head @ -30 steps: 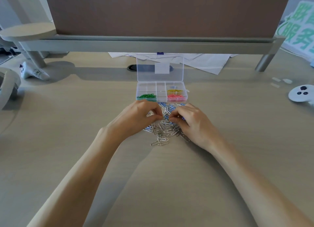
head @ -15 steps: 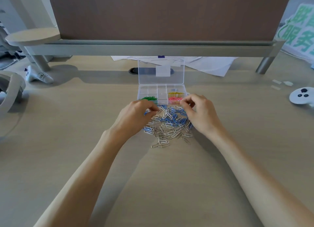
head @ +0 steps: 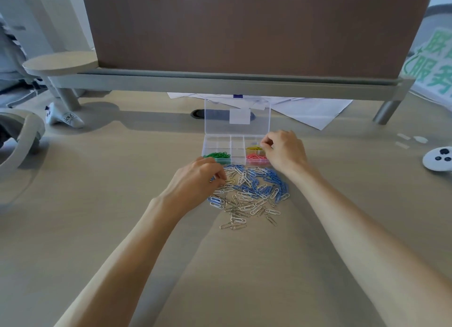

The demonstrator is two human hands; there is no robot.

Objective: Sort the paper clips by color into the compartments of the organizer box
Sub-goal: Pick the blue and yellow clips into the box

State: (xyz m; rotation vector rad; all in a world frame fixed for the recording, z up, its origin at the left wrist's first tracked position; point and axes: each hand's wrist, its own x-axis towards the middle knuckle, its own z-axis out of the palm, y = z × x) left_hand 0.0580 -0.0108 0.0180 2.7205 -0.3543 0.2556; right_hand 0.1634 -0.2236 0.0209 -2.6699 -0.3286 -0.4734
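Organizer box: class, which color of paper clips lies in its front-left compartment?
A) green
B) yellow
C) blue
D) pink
A: the green paper clips fill the front-left compartment of the organizer box, while the pink clips lie front-right and the yellow clips just behind those.

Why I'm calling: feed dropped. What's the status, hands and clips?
Left hand on loose pile. Right hand pinched over yellow compartment, clip unseen. Blue, silver unsorted. Nothing blocking.
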